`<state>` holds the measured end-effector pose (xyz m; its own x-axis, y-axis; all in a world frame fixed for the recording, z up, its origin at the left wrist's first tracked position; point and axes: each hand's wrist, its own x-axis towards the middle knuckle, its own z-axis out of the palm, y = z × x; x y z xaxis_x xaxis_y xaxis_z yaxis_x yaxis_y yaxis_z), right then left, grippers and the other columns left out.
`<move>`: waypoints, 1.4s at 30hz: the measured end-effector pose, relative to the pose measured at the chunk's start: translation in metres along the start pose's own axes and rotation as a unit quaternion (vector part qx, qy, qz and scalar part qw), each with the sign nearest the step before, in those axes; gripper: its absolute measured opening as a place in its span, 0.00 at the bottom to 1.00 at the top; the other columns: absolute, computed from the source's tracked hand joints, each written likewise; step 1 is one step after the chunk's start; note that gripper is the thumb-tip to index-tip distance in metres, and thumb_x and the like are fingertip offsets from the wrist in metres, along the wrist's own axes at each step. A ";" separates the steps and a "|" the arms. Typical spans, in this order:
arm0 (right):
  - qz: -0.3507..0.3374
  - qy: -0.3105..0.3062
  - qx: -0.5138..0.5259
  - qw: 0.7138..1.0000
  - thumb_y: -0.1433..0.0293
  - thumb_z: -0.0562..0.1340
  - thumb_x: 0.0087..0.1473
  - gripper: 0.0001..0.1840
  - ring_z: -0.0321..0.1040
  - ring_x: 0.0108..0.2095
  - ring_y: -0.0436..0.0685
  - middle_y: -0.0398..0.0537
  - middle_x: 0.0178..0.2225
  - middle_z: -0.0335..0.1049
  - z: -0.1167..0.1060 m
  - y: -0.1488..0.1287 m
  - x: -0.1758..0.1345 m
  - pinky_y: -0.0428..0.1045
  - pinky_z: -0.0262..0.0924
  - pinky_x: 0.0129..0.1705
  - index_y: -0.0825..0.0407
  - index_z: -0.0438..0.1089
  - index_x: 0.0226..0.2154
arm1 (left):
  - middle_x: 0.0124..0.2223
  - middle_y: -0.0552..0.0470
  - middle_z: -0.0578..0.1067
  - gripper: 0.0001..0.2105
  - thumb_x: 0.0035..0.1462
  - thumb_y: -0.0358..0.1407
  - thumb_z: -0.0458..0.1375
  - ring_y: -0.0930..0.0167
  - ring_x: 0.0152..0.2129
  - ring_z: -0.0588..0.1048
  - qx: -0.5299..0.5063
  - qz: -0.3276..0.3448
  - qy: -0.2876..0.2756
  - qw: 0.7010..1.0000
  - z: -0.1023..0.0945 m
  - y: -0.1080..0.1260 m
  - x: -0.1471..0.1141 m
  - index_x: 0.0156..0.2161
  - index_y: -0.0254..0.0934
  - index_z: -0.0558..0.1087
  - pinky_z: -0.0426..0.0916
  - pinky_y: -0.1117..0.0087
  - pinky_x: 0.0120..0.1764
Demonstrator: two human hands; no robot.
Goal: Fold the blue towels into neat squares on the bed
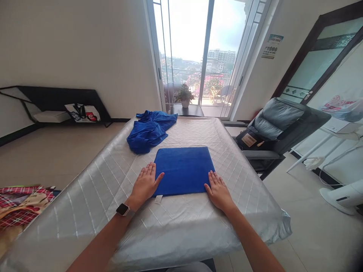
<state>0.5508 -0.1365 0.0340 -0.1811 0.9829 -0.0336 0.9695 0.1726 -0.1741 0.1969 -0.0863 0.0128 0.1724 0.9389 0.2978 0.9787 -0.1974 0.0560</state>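
Note:
A blue cloth [184, 170], folded into a flat rectangle, lies on the silver quilted table cover [235, 166]. My left hand [146, 183] rests flat at its left edge, fingers stretched out and the thumb over the cloth. At the lower right corner of the cloth, my right hand [218, 189] lies flat with its fingertips on the edge. A small white tag [158, 199] sticks out from the near edge beside my left hand. Farther back on the left, a second blue cloth [150, 130] sits crumpled in a heap.
A grey armchair [280, 121] with a dark bag [252, 139] stands right of the table. Beyond the far edge is a potted plant [185, 94] before a sliding glass door. Red plaid fabric [22, 207] lies at the left. A white appliance [340, 198] stands at the right.

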 end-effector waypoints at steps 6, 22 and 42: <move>0.001 0.003 0.006 1.000 0.54 0.40 0.70 0.38 0.32 0.74 0.59 0.52 0.74 0.35 -0.001 -0.002 0.000 0.59 0.34 0.73 0.59 0.43 0.73 | 0.71 0.37 0.58 0.36 0.70 0.55 0.38 0.61 0.69 0.55 -0.071 0.181 -0.036 0.980 -0.012 0.115 0.020 0.71 0.30 0.55 0.52 0.55 0.69; 0.009 -0.004 0.004 1.000 0.52 0.39 0.70 0.39 0.31 0.74 0.58 0.51 0.74 0.34 0.000 -0.002 0.000 0.59 0.33 0.73 0.58 0.40 0.73 | 0.73 0.40 0.53 0.39 0.69 0.58 0.36 0.59 0.71 0.50 -0.031 0.070 -0.083 0.994 0.002 0.063 -0.017 0.72 0.31 0.52 0.47 0.52 0.70; 0.001 0.007 -0.029 1.000 0.55 0.39 0.71 0.38 0.35 0.74 0.61 0.55 0.74 0.37 -0.037 -0.004 0.072 0.59 0.35 0.72 0.62 0.43 0.72 | 0.73 0.34 0.52 0.43 0.66 0.61 0.37 0.51 0.70 0.51 -0.003 -0.007 -0.024 1.000 0.006 0.027 -0.060 0.71 0.26 0.55 0.51 0.49 0.68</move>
<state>0.5404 -0.0639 0.0684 -0.1769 0.9840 -0.0209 0.9779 0.1733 -0.1167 0.2134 -0.1458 -0.0094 0.1637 0.9542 0.2505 0.9805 -0.1854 0.0656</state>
